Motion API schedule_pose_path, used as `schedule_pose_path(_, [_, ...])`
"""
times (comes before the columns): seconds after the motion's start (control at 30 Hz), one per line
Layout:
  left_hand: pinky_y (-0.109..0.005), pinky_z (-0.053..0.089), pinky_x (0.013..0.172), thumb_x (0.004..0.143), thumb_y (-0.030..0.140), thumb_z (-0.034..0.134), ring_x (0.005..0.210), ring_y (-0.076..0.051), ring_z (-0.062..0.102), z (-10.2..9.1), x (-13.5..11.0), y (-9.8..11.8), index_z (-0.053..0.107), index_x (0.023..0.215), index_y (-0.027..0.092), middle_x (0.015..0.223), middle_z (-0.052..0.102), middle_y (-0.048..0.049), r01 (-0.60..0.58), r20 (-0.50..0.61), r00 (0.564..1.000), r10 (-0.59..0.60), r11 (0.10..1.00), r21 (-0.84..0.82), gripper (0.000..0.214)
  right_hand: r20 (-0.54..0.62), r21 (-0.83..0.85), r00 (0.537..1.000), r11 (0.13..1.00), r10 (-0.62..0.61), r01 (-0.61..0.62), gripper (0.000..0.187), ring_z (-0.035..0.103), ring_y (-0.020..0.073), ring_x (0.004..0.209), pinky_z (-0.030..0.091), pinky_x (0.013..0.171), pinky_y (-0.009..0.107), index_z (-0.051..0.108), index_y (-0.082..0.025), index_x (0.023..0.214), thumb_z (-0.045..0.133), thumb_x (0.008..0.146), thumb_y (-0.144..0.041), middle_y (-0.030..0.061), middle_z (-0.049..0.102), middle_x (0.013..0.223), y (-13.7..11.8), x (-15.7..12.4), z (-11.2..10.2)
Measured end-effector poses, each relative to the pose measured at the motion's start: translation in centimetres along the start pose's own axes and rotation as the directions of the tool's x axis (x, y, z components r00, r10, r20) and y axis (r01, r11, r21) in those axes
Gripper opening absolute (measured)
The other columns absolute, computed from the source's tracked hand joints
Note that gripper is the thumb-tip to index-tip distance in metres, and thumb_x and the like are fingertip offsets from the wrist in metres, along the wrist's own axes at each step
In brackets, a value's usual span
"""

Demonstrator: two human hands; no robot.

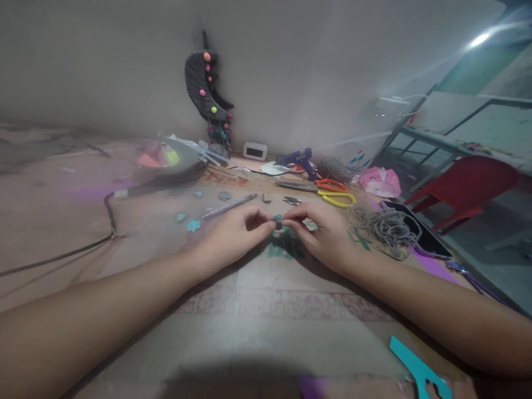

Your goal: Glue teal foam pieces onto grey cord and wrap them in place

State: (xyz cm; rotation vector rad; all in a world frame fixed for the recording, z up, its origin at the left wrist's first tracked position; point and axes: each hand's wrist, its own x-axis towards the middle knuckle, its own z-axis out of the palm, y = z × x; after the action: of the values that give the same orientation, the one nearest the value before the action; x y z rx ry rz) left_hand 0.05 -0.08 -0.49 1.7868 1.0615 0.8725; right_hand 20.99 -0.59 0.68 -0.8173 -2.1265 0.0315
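My left hand [249, 224] and my right hand [318, 230] meet over the middle of the table. Between their pinched fingertips is a small teal and grey craft piece [277, 220], too small to make out in detail. Left of my hands lie a teal flower cutout [193, 226], a grey-blue flower piece [224, 195] and a pen [230, 206]. Just beyond my right hand are small snips [292, 200] and scissors [328, 192] with orange and yellow handles. A tangle of grey yarn [388, 227] lies to its right.
At the back stand a white digital clock [255, 151] and a blue glue gun [301, 162]. A dark crescent decoration [199, 83] hangs on the wall. A cable [112, 216] crosses the left side. Teal foam scrap [419, 366] lies front right; a red chair [469, 183] stands beyond.
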Motion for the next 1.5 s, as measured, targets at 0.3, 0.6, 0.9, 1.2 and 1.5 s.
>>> schedule_pose_path(0.3, [-0.027, 0.049, 0.07, 0.091, 0.036, 0.063, 0.081, -0.018, 0.068, 0.0, -0.1, 0.3, 0.075, 0.101, 0.021, 0.091, 0.077, -0.0031, -0.018, 0.034, 0.999, 0.02, 0.997, -0.071, 0.022, 0.166, 0.399, 0.851, 0.755, 0.498, -0.52, 0.013, 0.06, 0.0107, 0.05, 0.046, 0.048, 0.023, 0.059, -0.02, 0.084, 0.066, 0.089, -0.029, -0.0031, 0.065, 0.063, -1.3, 0.4, 0.7])
schedule_pose_path(0.6, [-0.029, 0.052, 0.076, 0.09, 0.038, 0.067, 0.084, -0.018, 0.068, 0.1, -0.2, 0.0, 0.077, 0.101, 0.021, 0.094, 0.077, -0.0031, -0.003, 0.014, 1.0, 0.005, 0.991, -0.13, 0.022, 0.197, 0.409, 0.849, 0.746, 0.49, -0.525, 0.012, 0.062, 0.0114, 0.056, 0.048, 0.053, 0.023, 0.059, -0.019, 0.085, 0.064, 0.09, -0.03, -0.0032, 0.063, 0.063, -1.4, 0.4, 0.7])
schedule_pose_path(0.9, [-0.029, 0.051, 0.069, 0.09, 0.042, 0.066, 0.076, -0.017, 0.066, 0.0, -0.4, 0.0, 0.077, 0.101, 0.022, 0.085, 0.075, -0.003, -0.012, 0.039, 0.999, 0.017, 0.991, -0.133, 0.025, 0.182, 0.426, 0.859, 0.749, 0.478, -0.507, 0.011, 0.062, 0.0109, 0.058, 0.049, 0.054, 0.022, 0.06, -0.02, 0.085, 0.064, 0.09, -0.029, -0.0028, 0.064, 0.066, -1.3, 0.4, 0.8])
schedule_pose_path(1.2, [-0.031, 0.052, 0.073, 0.092, 0.043, 0.062, 0.079, -0.02, 0.066, 0.0, -0.3, 0.2, 0.076, 0.094, 0.022, 0.08, 0.073, -0.0029, -0.035, -0.003, 0.999, 0.035, 0.999, -0.018, 0.026, 0.179, 0.37, 0.899, 0.82, 0.399, -0.437, 0.011, 0.062, 0.0117, 0.062, 0.049, 0.059, 0.025, 0.061, -0.02, 0.089, 0.059, 0.095, -0.029, -0.0018, 0.064, 0.07, -1.1, -0.1, 0.8])
schedule_pose_path(1.5, [-0.031, 0.049, 0.072, 0.092, 0.042, 0.061, 0.079, -0.02, 0.066, -0.1, -0.3, 0.3, 0.072, 0.092, 0.021, 0.082, 0.073, -0.0025, -0.022, -0.056, 0.998, 0.023, 1.0, 0.009, 0.024, 0.115, 0.277, 0.921, 0.878, 0.373, -0.39, 0.007, 0.061, 0.012, 0.066, 0.048, 0.061, 0.025, 0.062, -0.019, 0.096, 0.061, 0.091, -0.025, -0.0003, 0.066, 0.076, -1.0, 0.0, 0.3])
